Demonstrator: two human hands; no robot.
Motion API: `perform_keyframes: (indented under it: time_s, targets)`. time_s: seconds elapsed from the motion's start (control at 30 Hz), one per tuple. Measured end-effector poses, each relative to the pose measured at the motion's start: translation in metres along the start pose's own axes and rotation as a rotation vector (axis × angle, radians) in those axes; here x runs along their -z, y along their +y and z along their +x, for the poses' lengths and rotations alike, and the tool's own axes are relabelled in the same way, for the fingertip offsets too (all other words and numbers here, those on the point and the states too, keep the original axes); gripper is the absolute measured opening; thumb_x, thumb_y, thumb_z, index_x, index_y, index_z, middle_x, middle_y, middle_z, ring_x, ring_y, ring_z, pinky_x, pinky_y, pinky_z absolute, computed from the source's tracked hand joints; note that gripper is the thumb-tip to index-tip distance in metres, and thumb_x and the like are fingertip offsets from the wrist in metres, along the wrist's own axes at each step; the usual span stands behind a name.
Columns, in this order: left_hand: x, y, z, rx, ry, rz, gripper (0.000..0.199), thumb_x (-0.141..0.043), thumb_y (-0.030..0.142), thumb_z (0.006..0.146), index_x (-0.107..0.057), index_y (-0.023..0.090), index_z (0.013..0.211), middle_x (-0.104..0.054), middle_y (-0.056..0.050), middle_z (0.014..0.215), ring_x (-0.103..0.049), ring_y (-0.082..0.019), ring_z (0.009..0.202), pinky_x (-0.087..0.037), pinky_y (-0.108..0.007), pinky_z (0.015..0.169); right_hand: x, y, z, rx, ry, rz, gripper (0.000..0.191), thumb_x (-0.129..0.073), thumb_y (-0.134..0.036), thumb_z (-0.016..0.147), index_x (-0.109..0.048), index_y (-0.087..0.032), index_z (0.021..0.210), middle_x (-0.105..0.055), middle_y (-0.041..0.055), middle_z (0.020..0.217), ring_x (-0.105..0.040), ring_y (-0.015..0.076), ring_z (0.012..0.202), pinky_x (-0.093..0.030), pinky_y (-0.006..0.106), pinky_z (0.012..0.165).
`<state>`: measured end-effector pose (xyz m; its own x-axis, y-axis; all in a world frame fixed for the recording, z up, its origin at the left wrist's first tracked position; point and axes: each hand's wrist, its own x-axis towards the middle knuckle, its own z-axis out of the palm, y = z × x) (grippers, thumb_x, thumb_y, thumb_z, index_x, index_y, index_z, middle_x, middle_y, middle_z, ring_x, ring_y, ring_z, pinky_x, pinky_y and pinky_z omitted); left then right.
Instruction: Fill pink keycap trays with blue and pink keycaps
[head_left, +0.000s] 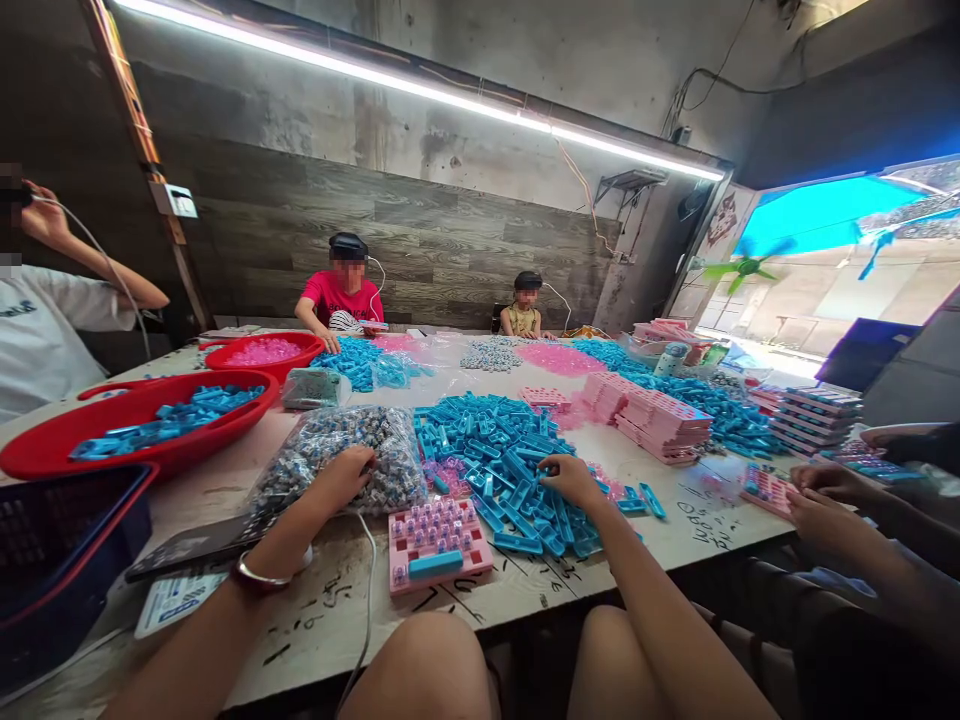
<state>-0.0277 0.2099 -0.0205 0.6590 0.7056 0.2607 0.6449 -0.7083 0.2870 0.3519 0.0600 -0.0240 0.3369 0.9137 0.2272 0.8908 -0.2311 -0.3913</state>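
Note:
My left hand rests at the right part of a clear plastic bag of small grey, white and blue parts. Its fingers are curled; whatever they may hold is hidden. Over a heap of long blue plastic caps, my right hand has its thumb and fingers pinched together at a blue cap. Between my hands, near the table edge, lies a pink keyboard-like plate with rows of clear purplish pieces and one blue cap along its front. Loose pink clear pieces are beside the heap.
Red basins, a dark blue basket and a phone are at left. Stacked pink plates stand beyond the heap. At right, another person's hands hold a pink plate. Other people sit around the table. A white cable crosses the front edge.

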Motion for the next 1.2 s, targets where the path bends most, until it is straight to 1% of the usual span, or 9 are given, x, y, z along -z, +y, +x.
perform_keyframes:
  time_s: [0.27,0.4,0.6,0.8,0.93,1.0,1.1,1.13,1.2]
  targets:
    - [0.004,0.002,-0.002,-0.003,0.06,-0.012,0.016,-0.049,0.005,0.064,-0.046,0.019,0.073,-0.053,-0.003,0.082,-0.053,-0.02,0.082,-0.041,-0.029,0.072,0.0,0.0,0.0,-0.006,-0.001,0.01,0.03,-0.06,-0.012,0.062,-0.073,-0.014,0.09,-0.069,0.0045,0.075,-0.062,0.0177,0.072,-0.046,0.023,0.066]
    - [0.005,0.001,-0.001,0.017,0.124,-0.007,0.014,-0.052,0.011,0.066,-0.042,0.02,0.071,-0.05,-0.002,0.078,-0.052,-0.02,0.074,-0.04,-0.029,0.066,0.001,-0.001,-0.001,-0.007,0.002,0.02,0.03,-0.06,-0.013,0.062,-0.073,-0.014,0.09,-0.069,0.0045,0.078,-0.062,0.0171,0.072,-0.046,0.023,0.065]
    - [0.006,0.003,0.002,0.015,0.232,-0.018,0.014,-0.049,0.012,0.066,-0.038,0.021,0.068,-0.047,-0.001,0.075,-0.05,-0.019,0.071,-0.039,-0.028,0.066,0.002,-0.001,-0.002,-0.01,0.004,0.029,0.031,-0.06,-0.013,0.062,-0.073,-0.014,0.091,-0.069,0.0034,0.076,-0.062,0.0164,0.07,-0.046,0.023,0.066]
    - [0.004,0.001,0.002,-0.029,0.266,-0.046,0.01,-0.048,0.013,0.067,-0.042,0.02,0.069,-0.05,-0.001,0.072,-0.052,-0.019,0.07,-0.042,-0.028,0.065,0.002,-0.001,-0.002,-0.01,0.007,0.027,0.031,-0.06,-0.012,0.062,-0.073,-0.014,0.091,-0.07,0.0039,0.077,-0.063,0.017,0.073,-0.046,0.023,0.068]
    - [0.008,0.003,0.001,-0.097,0.313,-0.094,0.006,-0.046,0.018,0.073,-0.051,0.018,0.072,-0.055,-0.004,0.079,-0.055,-0.018,0.073,-0.044,-0.029,0.069,0.003,-0.002,-0.002,-0.012,0.008,0.026,0.03,-0.061,-0.011,0.062,-0.073,-0.014,0.09,-0.07,0.0041,0.078,-0.063,0.0174,0.074,-0.047,0.024,0.069]
    - [0.013,0.013,0.002,-0.173,0.408,-0.163,0.013,-0.046,0.022,0.077,-0.057,0.017,0.073,-0.057,-0.006,0.084,-0.056,-0.019,0.079,-0.045,-0.03,0.073,0.003,-0.002,-0.002,-0.011,0.008,0.029,0.03,-0.061,-0.011,0.062,-0.073,-0.015,0.089,-0.07,0.0038,0.079,-0.064,0.0173,0.075,-0.047,0.024,0.07]
    - [0.017,0.045,0.006,-0.288,0.501,-0.291,0.016,-0.05,0.026,0.08,-0.064,0.018,0.078,-0.06,-0.006,0.088,-0.057,-0.018,0.085,-0.046,-0.029,0.076,0.002,-0.001,-0.002,-0.012,0.006,0.037,0.029,-0.061,-0.01,0.063,-0.073,-0.015,0.089,-0.07,0.0036,0.08,-0.064,0.0164,0.075,-0.047,0.023,0.07]
    - [0.016,0.059,0.007,-0.333,0.478,-0.336,0.016,-0.051,0.025,0.081,-0.065,0.018,0.079,-0.061,-0.005,0.089,-0.058,-0.018,0.084,-0.046,-0.028,0.076,0.002,-0.001,-0.002,-0.013,0.006,0.039,0.029,-0.061,-0.01,0.063,-0.073,-0.015,0.089,-0.07,0.0035,0.08,-0.063,0.0162,0.075,-0.047,0.023,0.07]
    - [0.009,0.089,0.008,-0.441,0.347,-0.438,0.017,-0.05,0.022,0.083,-0.067,0.018,0.08,-0.061,-0.006,0.09,-0.059,-0.016,0.083,-0.046,-0.026,0.075,0.001,-0.001,-0.002,-0.017,0.008,0.042,0.029,-0.062,-0.01,0.063,-0.073,-0.016,0.089,-0.07,0.0035,0.081,-0.063,0.0164,0.075,-0.047,0.024,0.071]
